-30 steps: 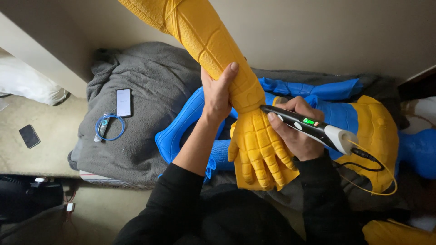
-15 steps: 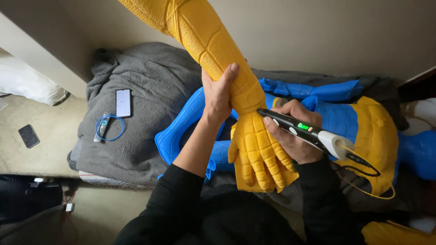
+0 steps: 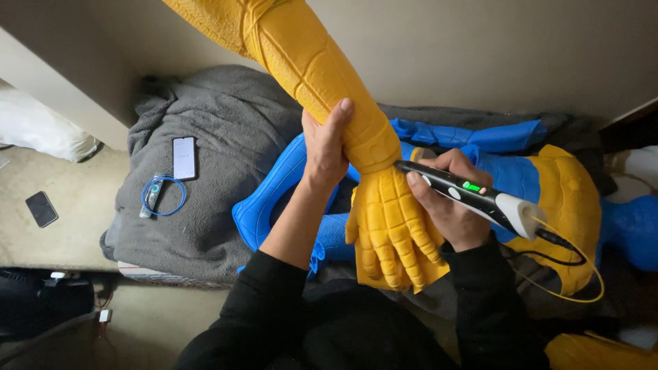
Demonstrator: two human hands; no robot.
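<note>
A grey blanket (image 3: pixel 226 157) lies bunched over a low bed or cushion, filling the middle of the view from its left edge to under the person's arms. On it, toward its right side, rest blue costume pieces (image 3: pixel 274 199) and a yellow chest piece (image 3: pixel 569 199) at the far right.

Across these runs a long yellow armour arm (image 3: pixel 329 75), coming down from the top edge and ending in a moulded glove with fingers pointing toward the person. The left hand (image 3: pixel 325 147) is wrapped around the arm's wrist from the left, thumb up along the forearm, its grip closed firmly on the piece. The right hand (image 3: pixel 449 199) sits just right of the glove, fingers curled tight around a black-and-white 3D pen (image 3: pixel 473 195); the pen's tip touches the yellow wrist just below the left hand's grip, while its white rear end points right, trailing a black cable and a thin yellow filament (image 3: pixel 569 288).

Near the blanket's left edge lie a phone (image 3: pixel 184 157) and a coiled blue cable (image 3: pixel 163 195). A second phone (image 3: pixel 42 208) lies on the floor, beyond that edge.
</note>
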